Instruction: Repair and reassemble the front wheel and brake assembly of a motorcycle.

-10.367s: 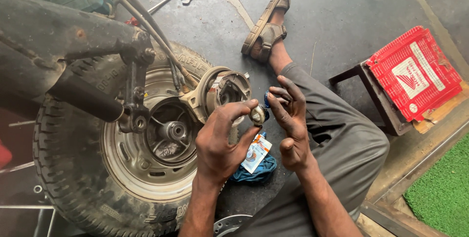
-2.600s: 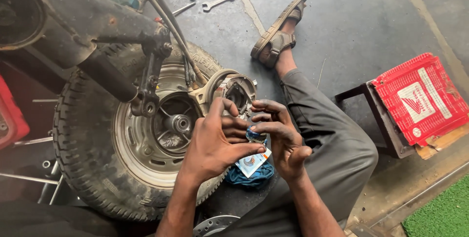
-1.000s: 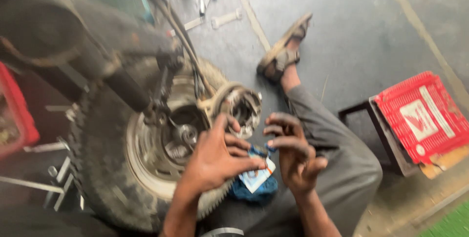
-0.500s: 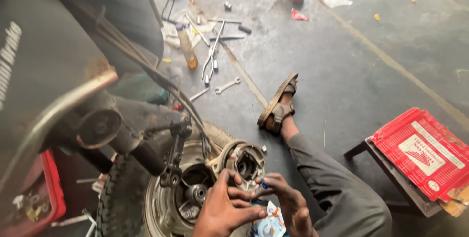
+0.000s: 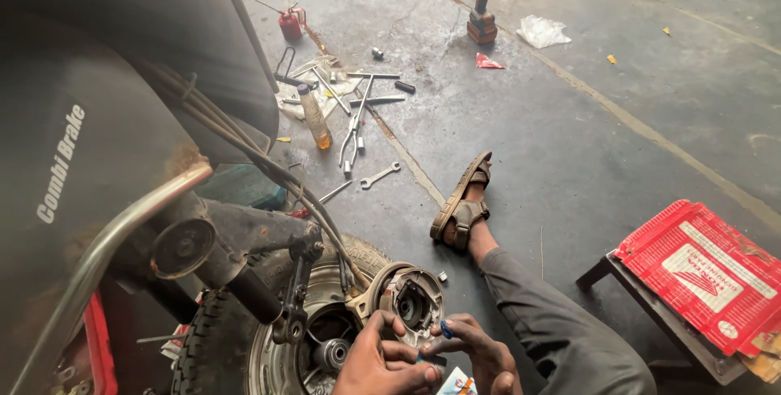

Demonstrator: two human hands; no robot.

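Your hands (image 5: pixel 423 358) meet just below the brake plate (image 5: pixel 411 301); the wheel (image 5: pixel 268 338) lies left of them, your sandalled foot (image 5: pixel 462 204) beyond, the stool (image 5: pixel 651 305) right.

At the bottom edge I see my left hand (image 5: pixel 382 360) with knuckles up and fingers curled inward, its thumb raised. My right hand (image 5: pixel 480 356) sits just beside it, fingers bent toward the left, fingertips meeting. Both wrists run out of view below.
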